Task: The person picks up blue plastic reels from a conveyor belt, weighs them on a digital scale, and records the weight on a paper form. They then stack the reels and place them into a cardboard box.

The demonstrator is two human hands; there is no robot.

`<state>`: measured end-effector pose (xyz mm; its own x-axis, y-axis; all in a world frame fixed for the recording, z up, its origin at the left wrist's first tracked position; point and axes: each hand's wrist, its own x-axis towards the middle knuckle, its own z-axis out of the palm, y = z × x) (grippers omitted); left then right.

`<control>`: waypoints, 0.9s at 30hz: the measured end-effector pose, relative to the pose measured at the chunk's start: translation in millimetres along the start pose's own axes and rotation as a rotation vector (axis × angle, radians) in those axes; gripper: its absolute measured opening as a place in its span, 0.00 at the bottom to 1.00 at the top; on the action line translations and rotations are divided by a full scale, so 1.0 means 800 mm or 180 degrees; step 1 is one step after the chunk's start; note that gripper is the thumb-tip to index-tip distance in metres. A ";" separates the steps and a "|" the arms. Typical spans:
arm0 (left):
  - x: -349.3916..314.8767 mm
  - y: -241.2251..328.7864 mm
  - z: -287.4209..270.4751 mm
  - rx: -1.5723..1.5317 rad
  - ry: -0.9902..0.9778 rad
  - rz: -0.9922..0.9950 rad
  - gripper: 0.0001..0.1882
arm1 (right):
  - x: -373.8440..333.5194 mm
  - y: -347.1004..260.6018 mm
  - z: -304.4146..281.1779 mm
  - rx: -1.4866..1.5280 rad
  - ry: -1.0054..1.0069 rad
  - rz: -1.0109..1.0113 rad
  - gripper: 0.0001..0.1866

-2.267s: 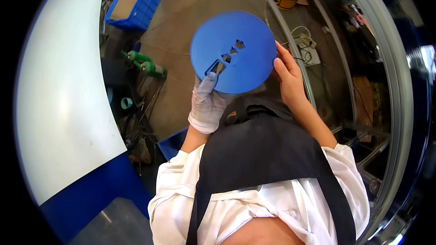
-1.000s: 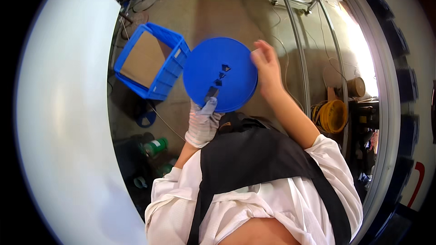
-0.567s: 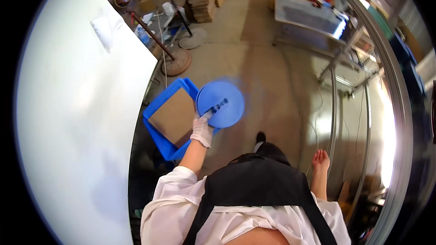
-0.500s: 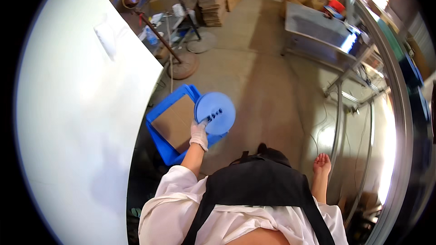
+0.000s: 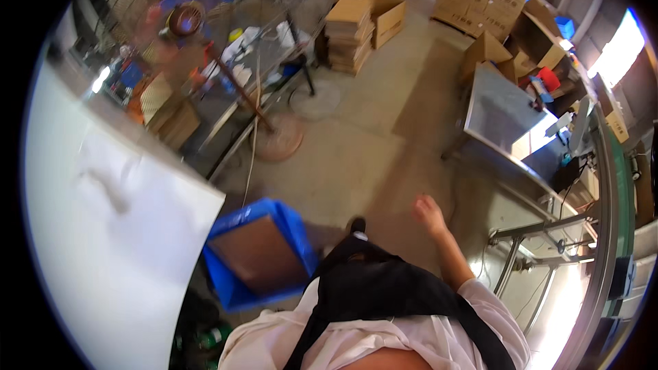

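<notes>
Crate (image 5: 236, 281) low left, well apart from right hand (image 5: 430, 211)

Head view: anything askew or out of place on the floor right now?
Nothing clearly spilled or damaged. The blue plastic crate sits at an angle beside the white panel, a brown cardboard sheet lying inside. The bare right hand hangs empty; the left hand is out of view.

Glossy blue plastic crate (image 5: 226, 281) with matt brown cardboard (image 5: 257, 253) inside, on rough concrete floor (image 5: 356, 144).
</notes>
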<state>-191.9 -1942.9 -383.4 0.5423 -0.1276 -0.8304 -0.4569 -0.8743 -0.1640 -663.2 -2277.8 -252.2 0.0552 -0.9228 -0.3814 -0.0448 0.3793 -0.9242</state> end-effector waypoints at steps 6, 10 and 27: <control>0.023 0.327 -0.155 0.0471 0.0028 0.0748 0.18 | 0.105 0.201 -0.203 -0.3901 -0.1208 -0.0012 0.23; -0.018 0.574 -0.327 0.1092 0.0335 0.1273 0.18 | 0.132 0.173 -0.236 -0.0838 0.1201 0.1977 0.18; -0.012 1.098 -0.463 0.0865 0.0065 0.0870 0.27 | 0.855 -0.167 -0.410 -0.0806 0.1378 0.0997 0.12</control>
<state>-337.1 -2882.9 -322.0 0.3872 -0.3505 -0.8527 -0.7553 -0.6511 -0.0753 -946.3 -2982.3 -383.1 -0.4087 -0.7335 -0.5431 -0.2331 0.6592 -0.7149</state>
